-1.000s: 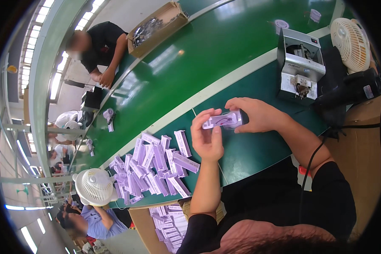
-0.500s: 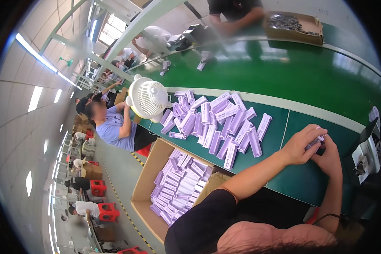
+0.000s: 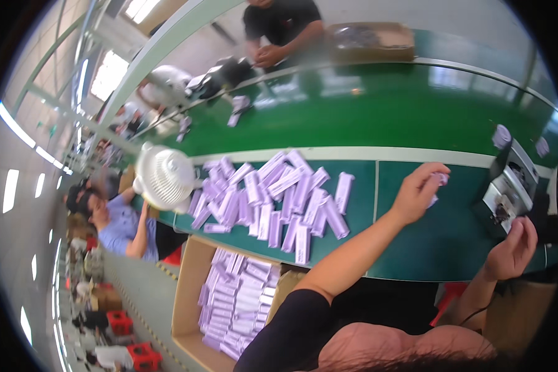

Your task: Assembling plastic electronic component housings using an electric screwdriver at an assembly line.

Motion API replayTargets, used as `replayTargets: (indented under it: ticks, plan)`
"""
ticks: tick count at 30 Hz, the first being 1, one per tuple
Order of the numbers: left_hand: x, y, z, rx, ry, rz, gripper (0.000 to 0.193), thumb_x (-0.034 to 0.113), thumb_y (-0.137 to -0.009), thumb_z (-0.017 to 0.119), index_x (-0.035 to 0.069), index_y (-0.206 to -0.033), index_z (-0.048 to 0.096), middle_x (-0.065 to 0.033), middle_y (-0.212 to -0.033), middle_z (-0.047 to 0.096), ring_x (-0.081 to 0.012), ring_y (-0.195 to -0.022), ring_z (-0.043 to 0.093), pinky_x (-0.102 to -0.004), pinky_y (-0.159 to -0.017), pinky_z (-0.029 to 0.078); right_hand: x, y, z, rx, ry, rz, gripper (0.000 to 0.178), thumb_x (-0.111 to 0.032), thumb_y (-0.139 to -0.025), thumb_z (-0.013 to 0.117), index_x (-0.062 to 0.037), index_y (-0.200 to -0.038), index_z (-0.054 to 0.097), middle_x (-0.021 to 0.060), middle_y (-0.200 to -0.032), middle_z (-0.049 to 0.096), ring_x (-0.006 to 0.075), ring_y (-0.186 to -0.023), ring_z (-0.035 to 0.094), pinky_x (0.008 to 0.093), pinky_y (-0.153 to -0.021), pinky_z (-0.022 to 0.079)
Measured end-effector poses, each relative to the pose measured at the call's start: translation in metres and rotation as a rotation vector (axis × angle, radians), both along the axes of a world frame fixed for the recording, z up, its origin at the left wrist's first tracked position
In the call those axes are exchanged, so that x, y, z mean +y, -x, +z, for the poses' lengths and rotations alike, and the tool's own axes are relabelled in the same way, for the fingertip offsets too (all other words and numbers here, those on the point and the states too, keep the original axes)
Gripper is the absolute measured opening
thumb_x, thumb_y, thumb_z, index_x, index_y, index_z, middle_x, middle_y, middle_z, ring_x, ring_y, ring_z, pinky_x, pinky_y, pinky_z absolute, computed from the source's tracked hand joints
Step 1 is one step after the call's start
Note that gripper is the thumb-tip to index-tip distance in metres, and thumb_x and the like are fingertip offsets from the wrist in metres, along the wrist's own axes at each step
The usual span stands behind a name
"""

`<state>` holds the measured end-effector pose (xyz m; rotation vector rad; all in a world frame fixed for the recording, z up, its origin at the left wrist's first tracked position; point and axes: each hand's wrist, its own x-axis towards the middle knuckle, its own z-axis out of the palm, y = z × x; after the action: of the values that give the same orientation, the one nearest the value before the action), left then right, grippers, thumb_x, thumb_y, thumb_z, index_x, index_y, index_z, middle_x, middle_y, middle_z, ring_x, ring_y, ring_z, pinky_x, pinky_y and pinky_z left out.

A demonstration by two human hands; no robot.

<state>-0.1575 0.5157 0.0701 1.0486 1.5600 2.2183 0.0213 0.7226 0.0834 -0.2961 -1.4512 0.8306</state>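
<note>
My left hand [image 3: 417, 193] is closed around a small lilac plastic part [image 3: 439, 180] above the dark green worktop. Most of that part is hidden by the fingers. At the right, my right hand [image 3: 510, 249] is raised beside a small grey-and-metal bench machine [image 3: 508, 198]. Its fingers are bent with thumb and fingertips close together; whatever lies between them is too blurred to make out. A loose heap of long lilac plastic shells [image 3: 266, 198] covers the worktop left of my left forearm.
A cardboard box [image 3: 186, 310] of more lilac shells stands at the worktop's near edge. A white fan [image 3: 165, 178] sits beyond the heap. Behind runs a green conveyor belt [image 3: 366, 111] carrying several lilac pieces. Across it, a person in black sits beside a carton [image 3: 397, 44].
My hands have parted: the right one has left the lilac part and moved right, beside the machine. The left keeps the part. The whole view has swung to the right.
</note>
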Motion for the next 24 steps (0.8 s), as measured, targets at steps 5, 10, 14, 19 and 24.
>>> replayTargets:
  ticks: [5,10,14,19,24]
  plan:
    - [0.002,-0.01,0.004,-0.058,-0.018,-0.031,0.037,0.013,-0.11,0.048,0.003,-0.145,0.056,-0.009,-0.117,0.069,-0.0127,-0.102,0.063,-0.0284,-0.092,0.05,0.029,-0.031,0.052,0.231,-0.505,-0.394,0.048,0.007,-0.091,0.073,0.0125,-0.133,0.052,0.0266,-0.131,0.061,0.0306,-0.112,0.063,0.0435,-0.098,0.055]
    - [-0.009,-0.001,-0.01,-0.148,0.163,-0.033,0.045,0.033,-0.109,0.044,0.004,-0.139,0.06,-0.0064,-0.109,0.072,-0.0096,-0.09,0.061,-0.025,-0.081,0.049,0.053,-0.026,0.05,0.001,-0.043,-0.46,0.041,-0.015,-0.111,0.054,0.0111,-0.142,0.049,0.0254,-0.143,0.059,0.0276,-0.126,0.062,0.0372,-0.112,0.046]
    - [-0.004,0.001,-0.009,-0.185,0.211,-0.072,0.049,0.041,-0.107,0.044,0.003,-0.128,0.065,-0.0049,-0.097,0.071,-0.0106,-0.084,0.062,-0.0255,-0.076,0.049,0.102,-0.051,-0.001,-0.049,0.272,0.241,0.057,-0.04,-0.113,0.048,0.0064,-0.146,0.048,0.0158,-0.121,0.067,0.0209,-0.1,0.064,0.0329,-0.091,0.051]
    - [0.001,0.011,-0.019,-0.19,0.133,-0.172,0.05,0.046,-0.109,0.044,0.003,-0.12,0.066,-0.0067,-0.09,0.069,-0.0162,-0.078,0.065,-0.03,-0.069,0.052,0.054,-0.025,0.063,0.161,0.39,0.642,0.065,-0.049,-0.106,0.061,0.0015,-0.146,0.051,0.0035,-0.096,0.058,0.0141,-0.084,0.056,0.0304,-0.072,0.05]
    - [0.004,0.004,-0.018,-0.127,0.164,-0.234,0.056,0.051,-0.105,0.05,-0.001,-0.117,0.066,-0.0086,-0.097,0.07,-0.0174,-0.092,0.066,-0.0293,-0.082,0.05,0.021,-0.007,0.127,0.192,0.132,0.688,0.071,-0.053,-0.102,0.063,0.0025,-0.144,0.048,0.0081,-0.09,0.065,0.0178,-0.069,0.063,0.0341,-0.066,0.056]
